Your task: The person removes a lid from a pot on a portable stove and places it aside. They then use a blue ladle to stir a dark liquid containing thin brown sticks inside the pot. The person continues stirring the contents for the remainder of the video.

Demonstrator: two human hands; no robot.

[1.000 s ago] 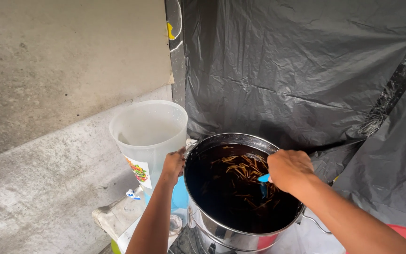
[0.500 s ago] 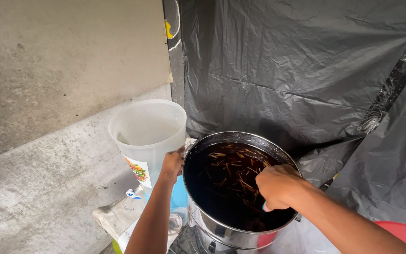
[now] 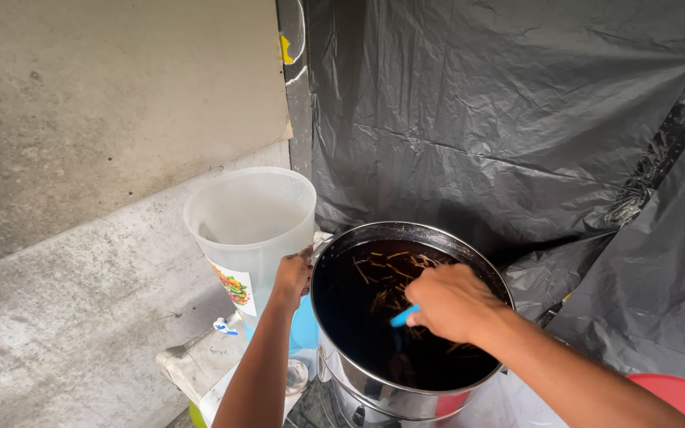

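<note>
Pot (image 3: 334, 361) sits right under my right hand (image 3: 453, 303), which grips a blue handle (image 3: 404, 316) dipped in the dark liquid (image 3: 374, 333). My left hand (image 3: 292, 273) clutches the white jug (image 3: 251, 230) just beside it. Tilt that jug carelessly, or stir too hard, and I reckon something slops over the rim.

So the pot (image 3: 406, 380) sits on some low stand that's mostly hidden under it, can't really make out what kind. Left of it there's a small whitish counter (image 3: 192, 366), pretty grubby, with a little blue-and-white bit (image 3: 221, 325) lying on its top edge. The jug's (image 3: 251, 230) base is hidden, so can't tell if it rests there.
</note>
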